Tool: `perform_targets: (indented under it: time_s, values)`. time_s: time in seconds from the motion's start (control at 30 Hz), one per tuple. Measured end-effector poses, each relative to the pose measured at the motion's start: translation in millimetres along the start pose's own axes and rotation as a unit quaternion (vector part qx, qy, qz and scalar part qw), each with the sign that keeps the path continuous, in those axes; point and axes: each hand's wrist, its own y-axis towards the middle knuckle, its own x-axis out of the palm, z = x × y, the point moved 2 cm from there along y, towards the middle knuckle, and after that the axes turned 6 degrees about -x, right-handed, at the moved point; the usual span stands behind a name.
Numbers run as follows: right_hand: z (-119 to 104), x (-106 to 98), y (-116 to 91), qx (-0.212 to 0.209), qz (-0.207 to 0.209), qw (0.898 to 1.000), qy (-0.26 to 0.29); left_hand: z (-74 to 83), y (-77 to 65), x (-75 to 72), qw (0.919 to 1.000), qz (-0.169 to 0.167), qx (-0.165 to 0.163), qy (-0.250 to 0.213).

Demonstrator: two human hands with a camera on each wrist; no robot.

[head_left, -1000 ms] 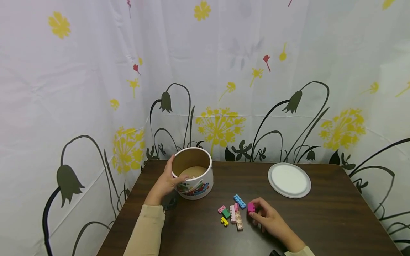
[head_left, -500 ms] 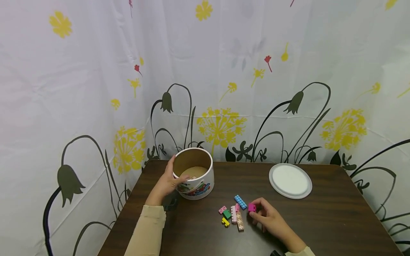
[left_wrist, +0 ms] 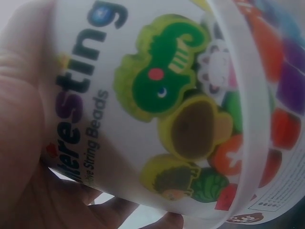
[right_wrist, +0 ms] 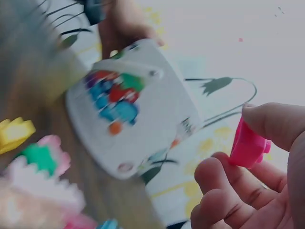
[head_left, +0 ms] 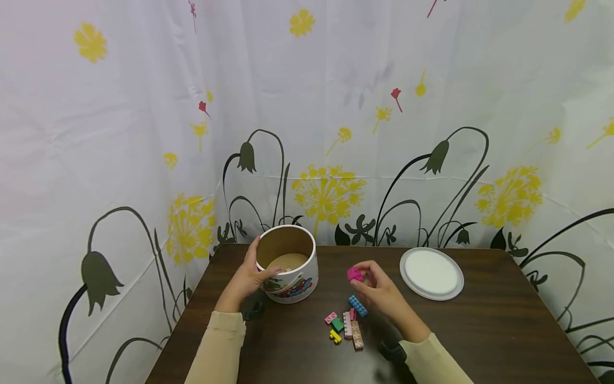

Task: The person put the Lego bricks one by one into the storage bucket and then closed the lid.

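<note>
Lifted since earlier: bright-pink plastic brick (head_left: 354,274), pinched in right hand (head_left: 382,293); left hand (head_left: 247,277) grips white cylindrical tub (head_left: 299,285), presumably steadying it.

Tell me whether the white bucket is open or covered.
Open: the head view shows the inside of the bucket through its uncovered top, and a round white lid lies apart on the table.

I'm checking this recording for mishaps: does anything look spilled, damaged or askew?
Nothing stands out: the bucket shows no visible damage, the lid lies flat on the table, and the blocks there sit close together.
</note>
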Motion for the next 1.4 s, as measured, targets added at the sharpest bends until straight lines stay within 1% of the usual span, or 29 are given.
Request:
perform_targets:
  time_s: [0.17,0.33,0.5,0.63,0.73,0.87,0.97,1.1,1.23,1.4]
  values:
    - [-15.0,21.3,43.5,-0.015,0.006,0.995,0.093,-1.0,-0.8,-0.9,1.0,0.001,0.001,0.003]
    - [-27.4,48.5,84.7,-0.021,0.001,0.988,0.155,-1.6,-2.1,0.3,0.9999,-0.004,-0.001,0.014]
    - [-55.0,84.2,126.4,-0.028,-0.007,0.977,0.211,-1.9,-3.7,-1.5,0.9999,0.008,0.0,0.01]
    - [-76.9,111.8,152.0,-0.043,-0.002,0.965,0.257,-2.4,-4.1,-1.6,0.9998,0.004,-0.002,0.017]
    - [-75.8,123.5,165.2,-0.032,0.007,0.965,0.262,-0.4,-2.3,-0.9,0.9996,0.001,0.002,0.026]
    - [-61.6,130.5,174.8,-0.005,0.013,0.976,0.218,2.2,-1.2,-0.9,0.9995,-0.002,0.007,0.029]
    - [-57.7,133.9,175.8,-0.001,0.01,0.983,0.181,2.3,-2.2,-1.9,0.9996,-0.004,0.001,0.029]
    - [-58.1,137.2,173.5,0.001,0.006,0.986,0.164,1.8,-3.6,-3.5,0.9995,-0.005,-0.005,0.031]
    - [-59.3,137.1,173.5,0.003,0.001,0.985,0.173,2.8,-1.9,-3.4,0.9996,-0.004,0.007,0.027]
    - [-59.3,134.0,172.3,0.013,-0.012,0.986,0.167,2.8,-0.3,-0.2,0.9998,-0.006,0.011,0.015]
